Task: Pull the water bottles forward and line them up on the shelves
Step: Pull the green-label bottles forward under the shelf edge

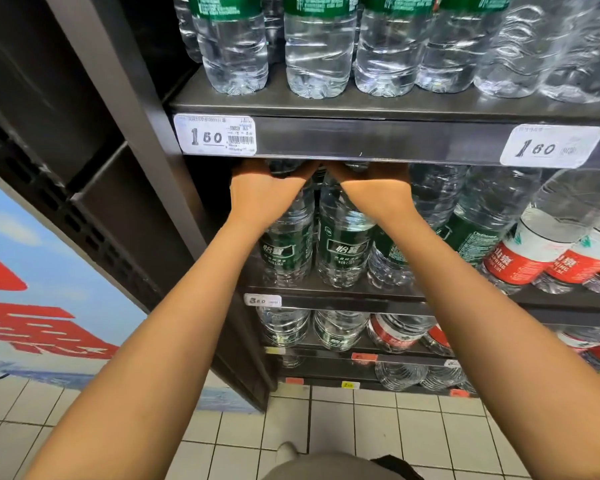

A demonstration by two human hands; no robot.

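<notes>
Two large clear water bottles with dark green labels stand side by side at the left end of the middle shelf. My left hand grips the top of the left green-label bottle. My right hand grips the top of the right green-label bottle. The fingers of both hands reach in under the upper shelf's front edge and are partly hidden there. More green-label bottles stand to the right, partly behind my right forearm.
Red-and-white-label bottles fill the middle shelf's right side. Smaller green-label bottles line the upper shelf, with price tags on its edge. Lower shelves hold more bottles. A dark upright frame bounds the left; white floor tiles lie below.
</notes>
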